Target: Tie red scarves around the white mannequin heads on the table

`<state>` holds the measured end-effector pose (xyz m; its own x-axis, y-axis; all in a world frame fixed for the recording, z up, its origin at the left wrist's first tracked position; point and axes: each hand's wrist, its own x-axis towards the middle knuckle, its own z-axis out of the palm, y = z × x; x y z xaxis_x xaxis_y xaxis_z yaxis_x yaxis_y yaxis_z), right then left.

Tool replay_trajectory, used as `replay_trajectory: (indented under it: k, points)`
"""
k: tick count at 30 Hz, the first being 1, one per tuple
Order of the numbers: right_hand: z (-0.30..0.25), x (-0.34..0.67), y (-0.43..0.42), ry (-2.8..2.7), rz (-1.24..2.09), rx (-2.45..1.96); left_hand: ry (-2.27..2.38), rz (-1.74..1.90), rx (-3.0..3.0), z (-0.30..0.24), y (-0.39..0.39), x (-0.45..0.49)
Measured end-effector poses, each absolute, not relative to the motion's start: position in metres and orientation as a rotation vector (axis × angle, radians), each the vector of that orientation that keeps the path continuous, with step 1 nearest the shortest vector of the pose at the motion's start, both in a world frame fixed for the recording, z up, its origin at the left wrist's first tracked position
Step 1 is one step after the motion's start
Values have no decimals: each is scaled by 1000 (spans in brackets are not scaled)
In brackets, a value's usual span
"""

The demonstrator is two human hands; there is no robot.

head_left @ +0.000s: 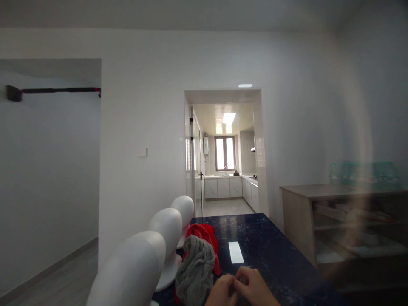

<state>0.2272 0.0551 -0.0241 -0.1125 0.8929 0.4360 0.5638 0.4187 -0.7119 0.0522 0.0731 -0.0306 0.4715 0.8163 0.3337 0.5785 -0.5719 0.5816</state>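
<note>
My left hand [224, 290] and my right hand [254, 288] come together at the bottom edge, over the dark blue marbled table [270, 246]. Fingers on both are curled and their tips meet. Whatever they may hold is hidden behind them. Just left of my left hand lies a crumpled grey cloth [196, 267], with a bright red cloth [208, 232] behind and partly beneath it. Along the table's left side, three smooth white mannequin heads [127, 270] stand in a row on bases, the nearest one cut off by the frame.
A light patch [236, 252] shows on the tabletop. To the right, a wooden shelf unit [314, 229] bears a clear bottle [333, 174] and a greenish transparent container [369, 174]. Beyond the table, a doorway [262, 153] opens onto a kitchen with white cabinets [223, 188].
</note>
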Motion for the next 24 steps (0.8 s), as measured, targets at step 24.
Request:
replay_trajectory:
  k: [24]
  points:
    - [-18, 226, 50, -1817, 419, -1284, 1135, 844, 2375, -39, 83, 51]
